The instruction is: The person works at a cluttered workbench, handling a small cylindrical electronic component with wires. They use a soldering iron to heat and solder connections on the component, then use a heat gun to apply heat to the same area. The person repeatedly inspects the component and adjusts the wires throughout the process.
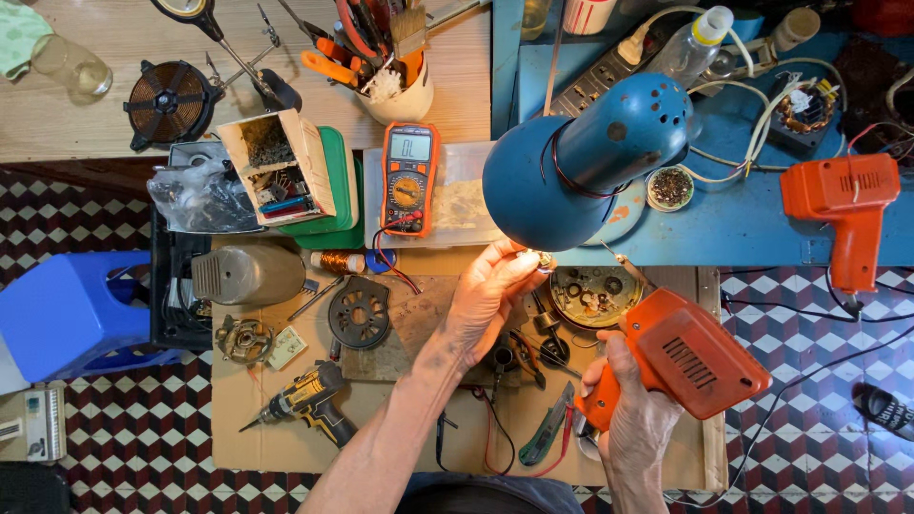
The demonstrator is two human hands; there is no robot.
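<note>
My left hand (487, 295) is raised under the blue desk lamp (581, 157), its fingers pinched on a small metal part (545, 259) at the lamp's rim. My right hand (628, 405) grips the handle of an orange soldering gun (681, 357), whose thin tip (617, 257) points up toward the small part. Just beyond the gun lies a round metal lid (592, 295) with small pieces in it.
An orange multimeter (409, 176), a cardboard box of parts (278, 169), a cordless drill (307, 400), pliers (519, 357), a utility knife (546, 428) and a black motor plate (360, 312) crowd the cardboard work surface. A second orange soldering gun (847, 214) lies on the blue bench.
</note>
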